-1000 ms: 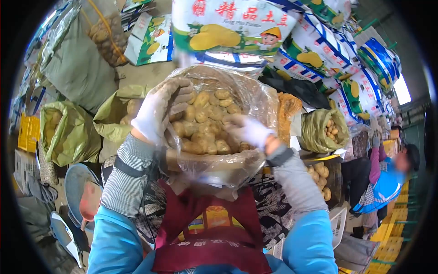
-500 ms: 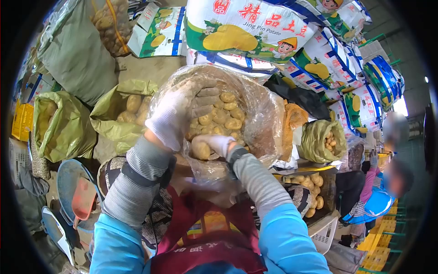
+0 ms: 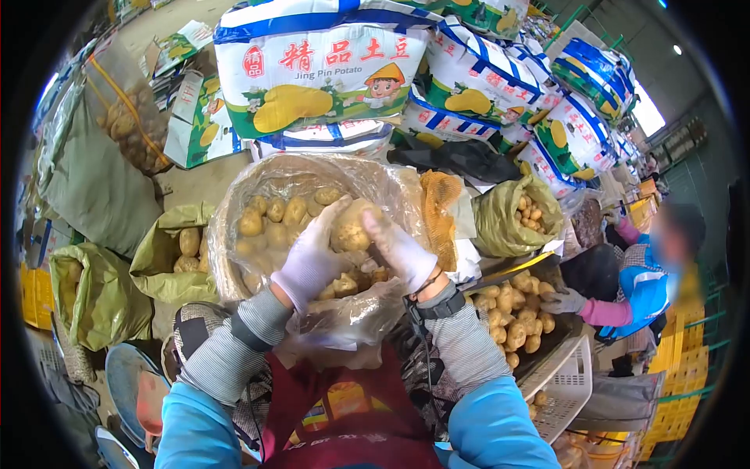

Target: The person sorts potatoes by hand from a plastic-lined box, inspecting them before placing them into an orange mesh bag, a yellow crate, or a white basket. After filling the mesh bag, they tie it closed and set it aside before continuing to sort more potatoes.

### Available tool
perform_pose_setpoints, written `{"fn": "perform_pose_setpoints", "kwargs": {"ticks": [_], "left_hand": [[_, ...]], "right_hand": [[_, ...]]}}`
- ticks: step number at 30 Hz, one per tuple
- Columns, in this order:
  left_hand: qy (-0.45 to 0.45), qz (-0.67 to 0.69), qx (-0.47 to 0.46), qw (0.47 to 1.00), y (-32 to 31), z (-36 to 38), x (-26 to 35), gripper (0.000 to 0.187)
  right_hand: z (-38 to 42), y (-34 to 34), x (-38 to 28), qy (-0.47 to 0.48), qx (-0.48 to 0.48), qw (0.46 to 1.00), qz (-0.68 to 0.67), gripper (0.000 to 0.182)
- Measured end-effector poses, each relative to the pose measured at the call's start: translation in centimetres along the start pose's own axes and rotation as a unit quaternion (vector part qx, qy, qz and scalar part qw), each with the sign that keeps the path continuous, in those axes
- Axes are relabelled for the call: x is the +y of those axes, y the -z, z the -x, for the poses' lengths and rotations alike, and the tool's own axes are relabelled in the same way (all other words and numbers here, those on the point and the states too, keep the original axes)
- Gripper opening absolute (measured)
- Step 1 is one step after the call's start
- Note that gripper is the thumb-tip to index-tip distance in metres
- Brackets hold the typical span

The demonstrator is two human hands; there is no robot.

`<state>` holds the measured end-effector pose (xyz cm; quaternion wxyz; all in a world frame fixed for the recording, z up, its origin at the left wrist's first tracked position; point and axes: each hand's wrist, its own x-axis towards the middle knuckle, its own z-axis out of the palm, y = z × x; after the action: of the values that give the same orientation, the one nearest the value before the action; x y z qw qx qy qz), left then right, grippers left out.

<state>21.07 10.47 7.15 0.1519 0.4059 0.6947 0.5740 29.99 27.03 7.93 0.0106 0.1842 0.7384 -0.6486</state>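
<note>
A large potato (image 3: 351, 233) is held between my two gloved hands, above a round basket (image 3: 222, 234) lined with clear plastic. My left hand (image 3: 316, 254), in a white glove, presses on the potato's left side. On its right side is my right hand (image 3: 400, 248), gloved too, with the thumb against the potato. Several potatoes (image 3: 273, 209) lie inside the plastic lining below and behind my hands. The clear plastic (image 3: 344, 313) hangs over the basket's near edge.
Printed potato bags (image 3: 320, 74) stand behind the basket. Green sacks (image 3: 101, 297) of potatoes are at left, another (image 3: 519, 215) at right. A co-worker (image 3: 641, 273) reaches to a potato pile (image 3: 516, 313) at right. A white crate (image 3: 566, 383) stands nearer.
My hands have come up from the potatoes and now hold one large potato between them. The view has turned rightward, and the co-worker's gloved hand now reaches the pile.
</note>
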Motion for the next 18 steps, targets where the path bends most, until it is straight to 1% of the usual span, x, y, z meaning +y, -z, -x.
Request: {"fn": "perform_pose_setpoints", "kwargs": {"ticks": [1, 4, 5, 6, 7, 8, 9, 10, 11, 12, 14, 15, 18], "left_hand": [[0.068, 0.013, -0.028, 0.997, 0.3, -0.3, -0.4, 0.086], [0.119, 0.19, -0.057, 0.973, -0.1, -1.0, -0.6, 0.084], [0.118, 0.194, -0.06, 0.972, -0.2, -1.1, -0.3, 0.072], [0.155, 0.265, -0.083, 0.948, 0.1, -1.2, 0.1, 0.067], [0.192, 0.334, -0.105, 0.917, 0.9, -1.0, 0.8, 0.063], [0.229, 0.399, -0.125, 0.879, 1.4, -1.0, 1.4, 0.06], [0.257, 0.411, -0.09, 0.87, 0.9, -0.7, 1.6, 0.055], [0.28, 0.446, -0.086, 0.846, 1.1, -0.8, 1.3, 0.055], [0.302, 0.481, -0.08, 0.819, 1.2, -0.9, 1.0, 0.055], [0.324, 0.516, -0.072, 0.79, 1.3, -0.8, 0.6, 0.056], [0.27, 0.547, -0.118, 0.783, 1.7, -0.9, -0.2, 0.061], [0.241, 0.562, -0.143, 0.778, 1.8, -1.0, -0.8, 0.063], [0.229, 0.581, -0.218, 0.75, 2.5, -1.0, -2.9, 0.069]], "right_hand": [[-0.5, -0.4, 1.7, 0.017, 0.046, 0.997, 0.058, 0.083], [-0.1, -0.7, 1.1, 0.062, 0.17, 0.963, 0.198, 0.085], [-0.4, -0.3, 0.8, 0.019, 0.174, 0.955, 0.237, 0.08], [-0.7, 0.1, 0.6, -0.023, 0.178, 0.945, 0.275, 0.075], [-1.4, 0.4, 1.8, 0.074, 0.229, 0.958, 0.156, 0.052], [-1.2, 0.7, 0.8, 0.04, 0.223, 0.967, 0.119, 0.046], [-0.6, 1.1, -0.9, 0.005, 0.215, 0.973, 0.082, 0.04], [-0.5, 1.4, -2.0, -0.028, 0.204, 0.977, 0.047, 0.035], [-1.0, 1.5, -1.4, -0.052, 0.19, 0.975, -0.106, 0.025], [-1.2, 1.4, -0.8, 0.008, 0.18, 0.976, -0.124, 0.025], [-1.2, 1.1, -0.1, 0.126, 0.162, 0.966, -0.159, 0.025], [-1.3, 1.3, -0.1, 0.136, 0.102, 0.969, -0.179, 0.033], [-0.9, 0.4, -0.3, 0.154, -0.017, 0.969, -0.192, 0.045]]}}
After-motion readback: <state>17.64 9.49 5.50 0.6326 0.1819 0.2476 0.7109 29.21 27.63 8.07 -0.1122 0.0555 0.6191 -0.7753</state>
